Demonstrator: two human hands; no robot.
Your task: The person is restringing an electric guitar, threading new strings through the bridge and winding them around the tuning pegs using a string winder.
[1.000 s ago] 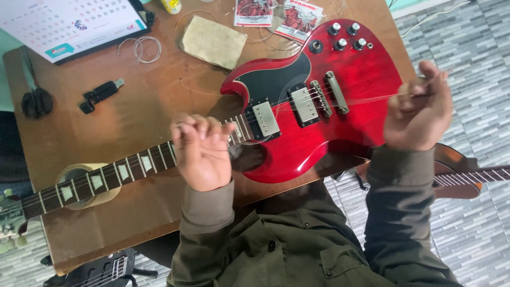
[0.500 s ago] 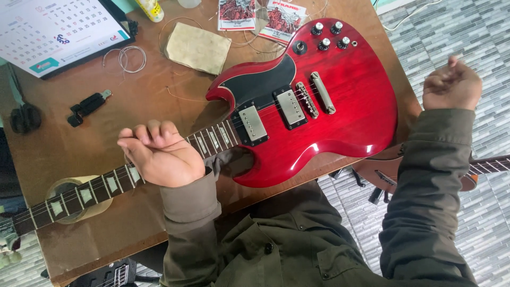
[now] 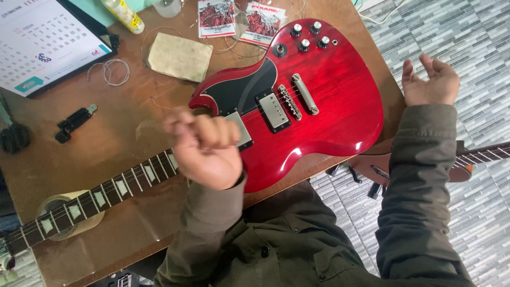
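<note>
A small guitar-repair workspace, probably set up at home. A red electric guitar (image 3: 313,101) lies flat on a worn brown table (image 3: 106,149), its neck (image 3: 101,194) resting on a roll of tape (image 3: 66,215). Around it lie loose coiled strings (image 3: 114,72), two string packets (image 3: 239,18), a folded cloth (image 3: 178,57), a black string winder (image 3: 74,122), a small bottle (image 3: 125,15) and a desk calendar (image 3: 45,45). A second guitar (image 3: 419,165) lies partly under the table edge on a grey tiled floor (image 3: 467,53).
</note>
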